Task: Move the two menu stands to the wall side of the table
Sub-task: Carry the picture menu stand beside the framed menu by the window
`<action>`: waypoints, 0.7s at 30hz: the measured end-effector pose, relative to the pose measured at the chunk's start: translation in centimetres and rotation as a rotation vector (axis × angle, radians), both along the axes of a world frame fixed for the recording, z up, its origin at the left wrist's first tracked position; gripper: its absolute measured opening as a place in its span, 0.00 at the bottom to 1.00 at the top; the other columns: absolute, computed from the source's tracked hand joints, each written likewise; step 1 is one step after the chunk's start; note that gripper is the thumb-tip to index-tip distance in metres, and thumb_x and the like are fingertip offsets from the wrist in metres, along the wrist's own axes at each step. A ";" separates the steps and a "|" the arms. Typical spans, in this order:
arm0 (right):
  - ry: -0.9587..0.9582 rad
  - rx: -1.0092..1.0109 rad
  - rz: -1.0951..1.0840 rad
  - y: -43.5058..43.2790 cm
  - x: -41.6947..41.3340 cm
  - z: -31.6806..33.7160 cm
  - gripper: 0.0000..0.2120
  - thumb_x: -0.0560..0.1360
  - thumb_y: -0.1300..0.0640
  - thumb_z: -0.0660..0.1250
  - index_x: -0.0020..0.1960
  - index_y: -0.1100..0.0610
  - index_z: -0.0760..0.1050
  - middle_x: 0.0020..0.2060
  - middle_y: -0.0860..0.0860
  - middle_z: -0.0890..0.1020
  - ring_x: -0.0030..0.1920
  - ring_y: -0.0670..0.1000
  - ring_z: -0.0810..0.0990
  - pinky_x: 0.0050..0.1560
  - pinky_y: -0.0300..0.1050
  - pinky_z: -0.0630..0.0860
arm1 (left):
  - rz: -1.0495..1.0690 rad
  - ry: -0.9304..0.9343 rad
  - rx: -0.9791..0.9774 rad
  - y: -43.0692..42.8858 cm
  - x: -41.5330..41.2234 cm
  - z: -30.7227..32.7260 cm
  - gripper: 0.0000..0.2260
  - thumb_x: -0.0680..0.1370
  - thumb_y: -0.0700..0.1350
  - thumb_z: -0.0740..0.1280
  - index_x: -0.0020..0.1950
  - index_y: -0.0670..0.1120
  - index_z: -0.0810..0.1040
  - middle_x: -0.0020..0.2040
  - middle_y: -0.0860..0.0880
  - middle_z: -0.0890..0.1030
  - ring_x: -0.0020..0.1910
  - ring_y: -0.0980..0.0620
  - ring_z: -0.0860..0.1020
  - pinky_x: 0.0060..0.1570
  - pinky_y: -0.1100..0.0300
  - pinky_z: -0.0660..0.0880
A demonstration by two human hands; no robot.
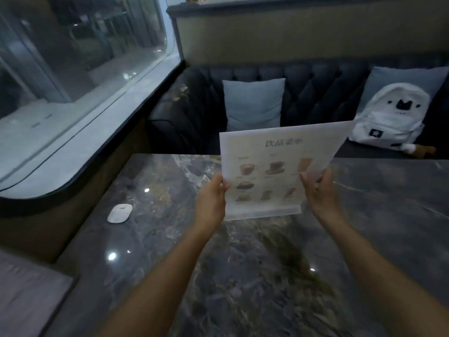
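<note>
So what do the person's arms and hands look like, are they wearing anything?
Both forearms are bare, with no sleeves in view. The left hand and right hand show no gloves, and no watch or bracelet at the wrists. Rings are too blurred to tell.

The menu stand (274, 166) bears a heading of four Chinese characters, the first two reading 饮品; the rest and the small captions under the drink pictures are too blurred.

dark marble table (243, 276) (glossy) carries a white oval device (120, 213).
</note>
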State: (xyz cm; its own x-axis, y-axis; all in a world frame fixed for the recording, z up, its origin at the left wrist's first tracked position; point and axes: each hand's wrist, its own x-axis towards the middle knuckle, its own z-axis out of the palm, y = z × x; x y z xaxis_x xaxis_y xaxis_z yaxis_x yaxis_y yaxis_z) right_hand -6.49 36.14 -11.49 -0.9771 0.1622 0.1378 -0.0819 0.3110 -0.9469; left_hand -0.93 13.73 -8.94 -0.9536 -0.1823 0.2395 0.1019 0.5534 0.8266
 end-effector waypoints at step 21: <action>-0.049 -0.197 0.502 -36.2 -2.0 1.0 0.15 0.73 0.44 0.63 0.54 0.49 0.65 0.45 0.46 0.77 0.46 0.47 0.78 0.43 0.44 0.76 | 0.508 -0.030 -0.073 -29.8 9.4 1.2 0.09 0.79 0.44 0.59 0.45 0.39 0.71 0.44 0.39 0.81 0.42 0.40 0.79 0.43 0.46 0.76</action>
State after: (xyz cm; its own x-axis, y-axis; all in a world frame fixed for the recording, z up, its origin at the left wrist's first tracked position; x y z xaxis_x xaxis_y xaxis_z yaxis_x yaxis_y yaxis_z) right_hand -8.51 -0.03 -10.50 -0.9458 -0.3078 0.1041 -0.1288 0.0611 -0.9898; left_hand 8.51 -16.08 -7.78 -0.7556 -0.6086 0.2424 -0.2186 0.5830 0.7825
